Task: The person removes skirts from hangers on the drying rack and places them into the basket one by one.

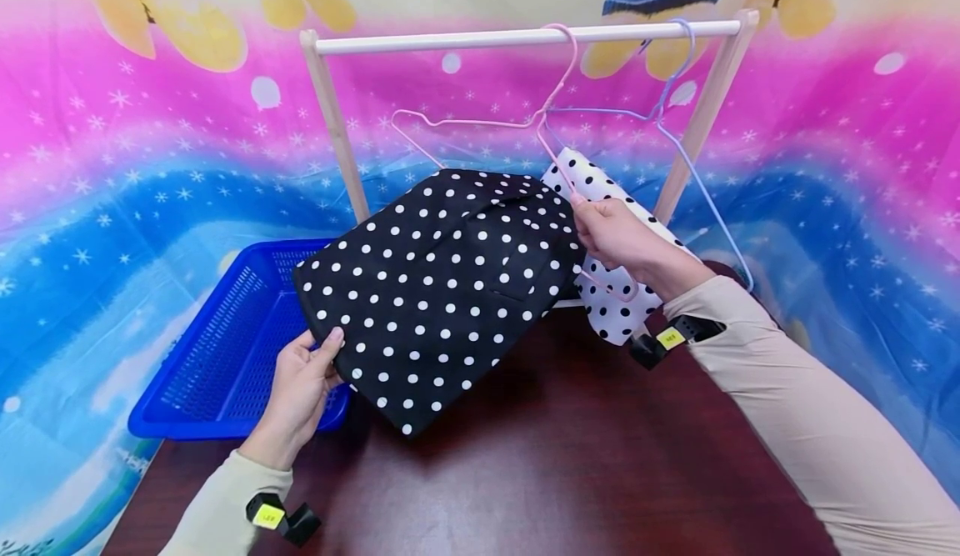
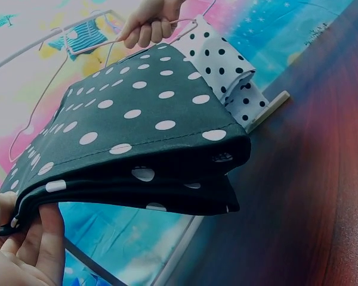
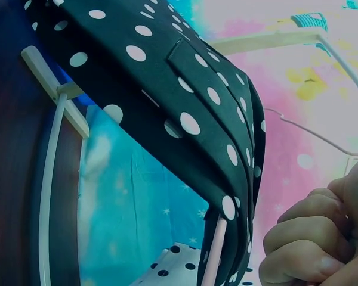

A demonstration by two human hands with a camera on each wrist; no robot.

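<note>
A folded black cloth with white polka dots [image 1: 435,289] hangs over the lower bar of a pink hanger [image 1: 480,122], whose hook sits on the rack's rail. My left hand [image 1: 300,381] pinches the cloth's lower left edge between thumb and fingers; the left wrist view shows the folded layers [image 2: 137,173] there. With curled fingers my right hand [image 1: 611,231] grips the pink hanger's right side, beside the cloth's upper right end. In the right wrist view part of the hanger's pink bar [image 3: 213,253] comes out from under the cloth.
A white cloth with black dots [image 1: 611,289] hangs on a purple hanger [image 1: 705,181] behind my right hand. The wooden rack [image 1: 337,122] with a white rail [image 1: 450,40] stands on the dark table [image 1: 562,456]. At the left is a blue plastic basket [image 1: 195,356].
</note>
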